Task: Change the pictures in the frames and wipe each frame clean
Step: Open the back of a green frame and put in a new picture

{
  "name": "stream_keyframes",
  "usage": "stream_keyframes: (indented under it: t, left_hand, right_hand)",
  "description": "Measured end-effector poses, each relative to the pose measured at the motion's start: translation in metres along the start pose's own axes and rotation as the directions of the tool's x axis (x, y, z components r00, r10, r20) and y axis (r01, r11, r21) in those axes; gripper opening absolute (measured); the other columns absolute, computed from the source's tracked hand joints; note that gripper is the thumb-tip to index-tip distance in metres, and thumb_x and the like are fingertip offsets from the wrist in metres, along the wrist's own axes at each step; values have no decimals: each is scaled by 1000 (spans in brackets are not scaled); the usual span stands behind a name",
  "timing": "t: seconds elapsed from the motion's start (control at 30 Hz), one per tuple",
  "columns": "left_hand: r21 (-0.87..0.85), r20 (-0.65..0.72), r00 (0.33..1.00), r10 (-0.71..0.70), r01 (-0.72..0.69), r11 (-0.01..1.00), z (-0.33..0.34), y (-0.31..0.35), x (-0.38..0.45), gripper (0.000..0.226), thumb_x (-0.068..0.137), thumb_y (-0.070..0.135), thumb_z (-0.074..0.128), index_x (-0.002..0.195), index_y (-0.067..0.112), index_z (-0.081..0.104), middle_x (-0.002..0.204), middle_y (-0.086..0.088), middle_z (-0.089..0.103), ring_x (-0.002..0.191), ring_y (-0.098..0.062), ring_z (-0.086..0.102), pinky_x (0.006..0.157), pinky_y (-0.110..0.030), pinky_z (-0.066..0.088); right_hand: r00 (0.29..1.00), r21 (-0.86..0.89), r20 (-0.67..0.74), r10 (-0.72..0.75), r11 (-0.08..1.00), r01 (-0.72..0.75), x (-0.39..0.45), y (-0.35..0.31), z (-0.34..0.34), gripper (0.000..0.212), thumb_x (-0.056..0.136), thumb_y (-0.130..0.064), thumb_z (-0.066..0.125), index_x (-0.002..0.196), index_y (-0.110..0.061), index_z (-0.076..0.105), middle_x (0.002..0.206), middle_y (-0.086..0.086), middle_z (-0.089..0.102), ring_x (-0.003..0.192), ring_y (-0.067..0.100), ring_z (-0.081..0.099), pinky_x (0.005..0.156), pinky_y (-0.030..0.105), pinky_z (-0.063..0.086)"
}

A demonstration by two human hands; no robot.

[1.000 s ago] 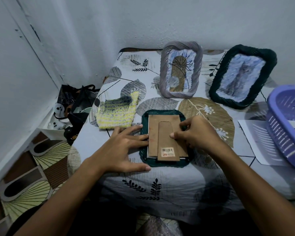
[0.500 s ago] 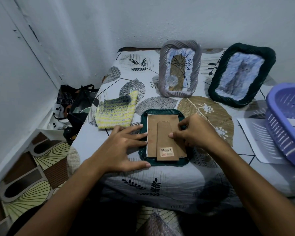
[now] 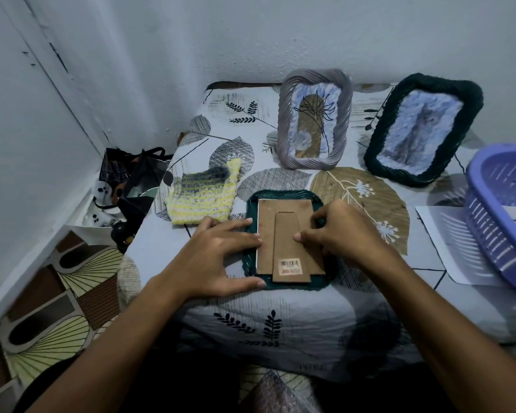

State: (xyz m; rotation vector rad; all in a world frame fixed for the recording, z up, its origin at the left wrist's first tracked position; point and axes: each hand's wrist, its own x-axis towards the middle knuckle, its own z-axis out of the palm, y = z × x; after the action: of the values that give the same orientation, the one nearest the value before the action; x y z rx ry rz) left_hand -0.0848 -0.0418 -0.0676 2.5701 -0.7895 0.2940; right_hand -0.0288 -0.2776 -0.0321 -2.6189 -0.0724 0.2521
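A dark green woven frame (image 3: 283,194) lies face down near the table's front edge. Its brown cardboard back (image 3: 283,239), with a stand flap and a barcode sticker, faces up. My left hand (image 3: 218,257) lies flat on the frame's left edge, fingers spread and touching the cardboard. My right hand (image 3: 340,234) has curled fingers on the back's right edge, thumb tip on the stand flap. A grey woven frame (image 3: 313,79) and a second dark green frame (image 3: 379,156) stand propped at the back, each with a picture. A yellow and grey knitted cloth (image 3: 203,195) lies left of the flat frame.
A purple plastic basket (image 3: 501,210) sits at the right edge on a white sheet of paper (image 3: 438,234). The table wears a leaf-print cloth (image 3: 280,317). White walls close in on the left and behind. Black bags (image 3: 134,186) lie on the floor at the left.
The view has shifted slightly. My right hand's fingers have worked a little along the cardboard back's right edge. The left hand stays in place.
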Motion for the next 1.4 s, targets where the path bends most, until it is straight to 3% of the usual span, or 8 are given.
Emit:
stream_keyframes:
  t: [0.4, 0.53, 0.6, 0.67, 0.77, 0.93, 1.17, 1.4]
  left_hand:
    - [54, -5, 1000, 20, -20, 998, 0, -1, 5, 61, 73, 77, 55, 100, 26, 75, 116, 14, 66, 121, -10, 48, 89, -36, 33]
    - [88, -84, 996, 1, 6, 996, -4, -2, 20, 57, 77, 75, 51, 97, 26, 72, 115, 13, 65, 123, -12, 48, 92, -44, 34]
    - [117, -63, 998, -23, 31, 993, -4, -6, 26, 67, 76, 78, 47, 110, 25, 70, 125, 11, 63, 135, -13, 39, 105, -49, 27]
    - [112, 23, 998, -60, 57, 992, -4, -9, 30, 83, 73, 84, 44, 128, 24, 61, 139, 11, 53, 145, -9, 20, 116, -56, 7]
    - [97, 141, 986, -95, 81, 992, -4, -13, 35, 99, 67, 89, 41, 142, 24, 46, 150, 14, 37, 147, -3, -2, 114, -59, -13]
    - [144, 228, 965, -128, 97, 985, -3, -19, 40, 108, 61, 90, 43, 145, 23, 41, 153, 13, 30, 144, -1, -8, 112, -59, -19]
    - [129, 255, 957, -139, 108, 986, -1, -24, 43, 111, 54, 94, 42, 143, 27, 43, 154, 15, 27, 144, 1, -11, 113, -56, -20]
    - [119, 275, 949, -155, 127, 985, -1, -26, 45, 119, 47, 98, 39, 143, 27, 43, 155, 13, 25, 144, -1, -9, 113, -55, -19]
  right_hand:
    - [998, -71, -38, -44, 997, 41, -6, 0, -1, 45, 70, -54, 76, 97, -19, 67, 91, -2, 67, 76, 17, 63, 74, 40, 56]
    - [984, -9, -94, -154, 988, 154, -9, 2, -15, 57, 73, -49, 75, 121, -23, 62, 104, -2, 66, 92, 16, 60, 78, 35, 50]
    - [970, -36, -37, -242, 970, 240, -8, 4, -25, 62, 75, -46, 73, 131, -27, 54, 110, -3, 61, 98, 13, 55, 82, 35, 49]
    - [948, -69, 93, -306, 948, 312, -6, 9, -32, 69, 76, -43, 73, 137, -27, 47, 133, -2, 49, 115, 13, 47, 97, 35, 43]
    - [904, -72, 263, -336, 928, 365, -4, 19, -35, 79, 76, -40, 75, 144, -25, 37, 154, -7, 25, 137, 14, 29, 106, 30, 25]
    - [873, -91, 359, -331, 918, 386, 2, 29, -26, 92, 73, -49, 75, 148, -31, 26, 158, -18, 9, 146, 10, 5, 116, 40, 13]
    - [871, -78, 335, -360, 910, 407, 4, 33, -24, 94, 71, -51, 76, 148, -28, 29, 158, -17, 12, 144, 9, 14, 115, 34, 17]
    - [872, -55, 321, -369, 912, 406, 7, 35, -22, 96, 67, -51, 79, 147, -28, 32, 157, -18, 15, 143, 8, 19, 117, 38, 21]
